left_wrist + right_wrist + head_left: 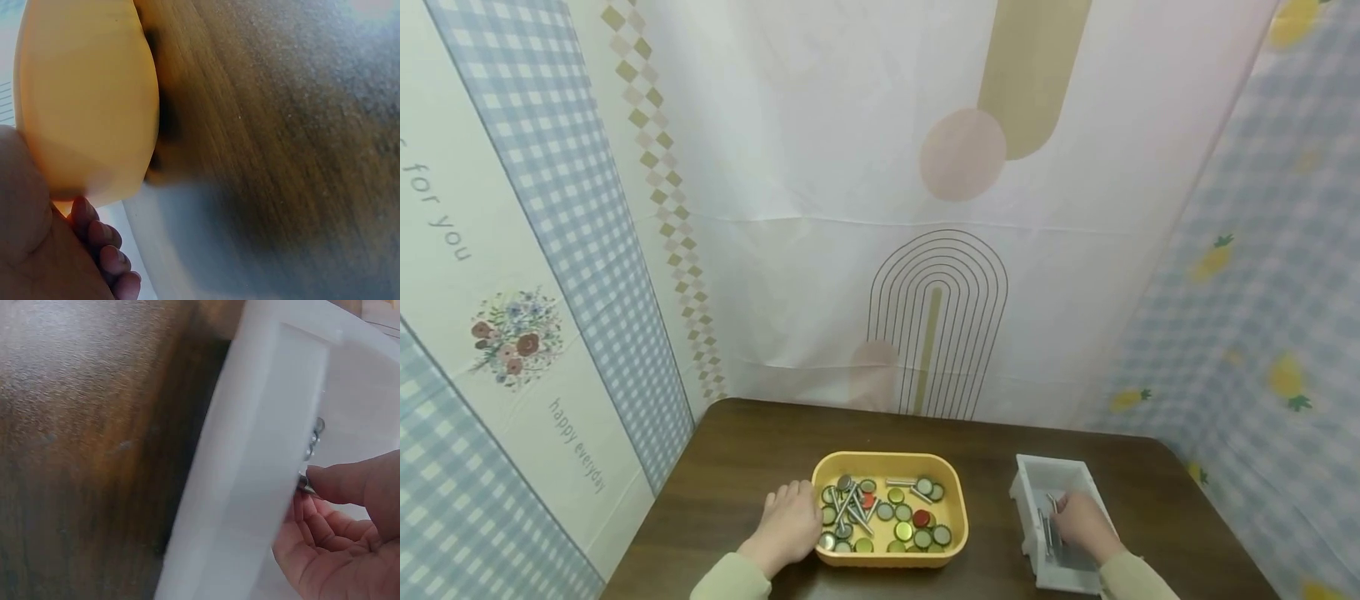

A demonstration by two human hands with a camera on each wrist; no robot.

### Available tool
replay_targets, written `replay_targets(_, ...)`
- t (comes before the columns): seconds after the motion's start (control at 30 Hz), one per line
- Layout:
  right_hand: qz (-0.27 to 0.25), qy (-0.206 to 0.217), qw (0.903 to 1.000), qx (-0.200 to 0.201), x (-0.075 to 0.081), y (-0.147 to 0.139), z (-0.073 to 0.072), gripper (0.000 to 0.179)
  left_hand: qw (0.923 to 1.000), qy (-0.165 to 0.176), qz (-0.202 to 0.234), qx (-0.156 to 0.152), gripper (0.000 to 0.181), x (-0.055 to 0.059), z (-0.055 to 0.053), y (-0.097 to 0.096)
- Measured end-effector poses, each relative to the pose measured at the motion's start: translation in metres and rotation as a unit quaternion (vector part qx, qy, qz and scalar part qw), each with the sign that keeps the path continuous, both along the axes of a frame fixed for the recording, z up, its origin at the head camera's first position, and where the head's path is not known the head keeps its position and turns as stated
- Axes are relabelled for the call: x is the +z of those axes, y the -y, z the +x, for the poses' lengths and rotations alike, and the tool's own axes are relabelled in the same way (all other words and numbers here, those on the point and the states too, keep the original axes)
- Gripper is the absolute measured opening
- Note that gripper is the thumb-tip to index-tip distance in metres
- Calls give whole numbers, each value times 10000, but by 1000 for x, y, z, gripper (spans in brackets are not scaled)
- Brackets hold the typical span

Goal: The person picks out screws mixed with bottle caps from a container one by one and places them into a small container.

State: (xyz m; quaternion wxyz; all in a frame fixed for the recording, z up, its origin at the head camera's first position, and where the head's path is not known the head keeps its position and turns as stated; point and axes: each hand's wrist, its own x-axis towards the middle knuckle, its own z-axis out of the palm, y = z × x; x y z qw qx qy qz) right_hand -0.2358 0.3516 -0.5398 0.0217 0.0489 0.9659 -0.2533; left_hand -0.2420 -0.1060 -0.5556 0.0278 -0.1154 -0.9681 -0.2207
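Observation:
At the left end of a yellow tub (962,521), my left hand (792,521) holds the wall. The left wrist view shows its curled fingers (103,234) by the tub's outer side (87,94); the thumb tip is hidden. The tub contains several bottle caps (903,530), silver, green-gold and red, mixed with several silver screws (859,521). My right hand (1081,525) is inside a whitish translucent bin (1051,468), pinching a silver screw (304,484) between thumb and fingers. Other silver screws (1047,533) lie beneath it along the bin's left side.
Both containers stand on a dark brown wooden table (760,442), the bin to the right of the tub with a gap between. Patterned cloth (805,292) hangs behind the table and along both sides.

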Motion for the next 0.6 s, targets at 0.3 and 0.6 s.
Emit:
replay_targets(0.3,219,34,9997,34,1,8,2,32,10000,-6,-70,34,10,-1,0,1)
replay_targets(0.6,315,168,9993,-125,3,8,6,21,9999,-104,-23,34,10,-7,-3,1)
